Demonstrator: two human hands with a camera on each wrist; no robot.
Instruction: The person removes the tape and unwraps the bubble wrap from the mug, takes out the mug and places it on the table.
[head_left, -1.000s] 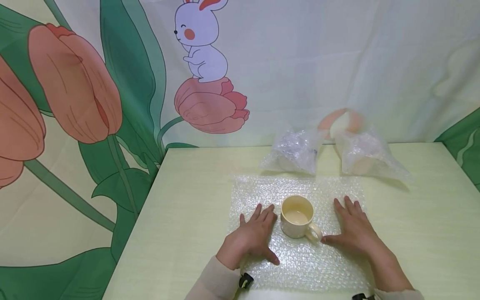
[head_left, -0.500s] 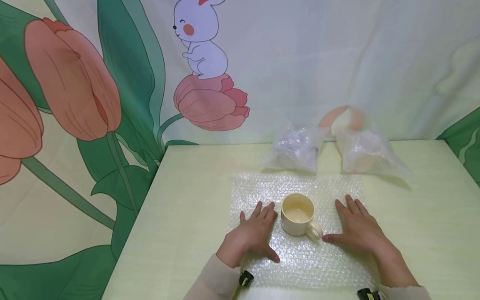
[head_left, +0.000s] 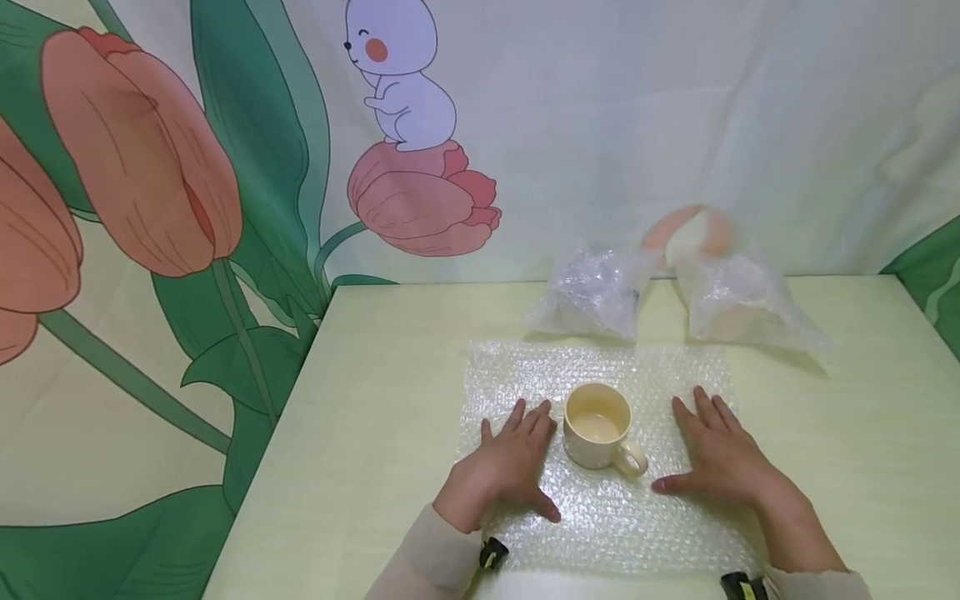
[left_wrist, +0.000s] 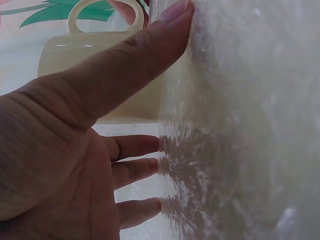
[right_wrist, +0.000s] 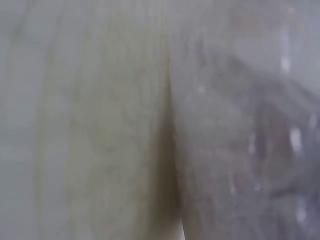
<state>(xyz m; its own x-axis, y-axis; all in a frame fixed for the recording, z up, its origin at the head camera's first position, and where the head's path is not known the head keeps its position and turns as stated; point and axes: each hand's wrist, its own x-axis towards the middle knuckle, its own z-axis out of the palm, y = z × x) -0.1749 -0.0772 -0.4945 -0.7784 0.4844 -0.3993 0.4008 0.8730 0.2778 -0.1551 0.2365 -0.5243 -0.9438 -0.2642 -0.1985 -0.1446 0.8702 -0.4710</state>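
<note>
A cream-coloured mug (head_left: 597, 427) stands upright on a flat sheet of bubble wrap (head_left: 600, 533), its handle toward the lower right. Just left of the mug, my left hand (head_left: 502, 471) rests on the sheet with fingers spread. In the left wrist view the fingertips (left_wrist: 149, 165) touch the bubble wrap, and the mug (left_wrist: 135, 107) shows behind the thumb. My right hand (head_left: 723, 462) lies spread over the sheet's right side, thumb pointing toward the mug handle. The right wrist view shows only blurred bubble wrap (right_wrist: 240, 150) and tabletop, with no part of the hand.
Two bubble-wrapped bundles, one on the left (head_left: 588, 296) and one on the right (head_left: 742, 304), sit at the back of the pale table (head_left: 360, 433). A printed cloth (head_left: 570, 125) with tulips and a rabbit hangs behind the table.
The right hand has shifted slightly to the right, its thumb moving away from the mug handle. The left hand stays put beside the mug. The head view has tilted down a little.
</note>
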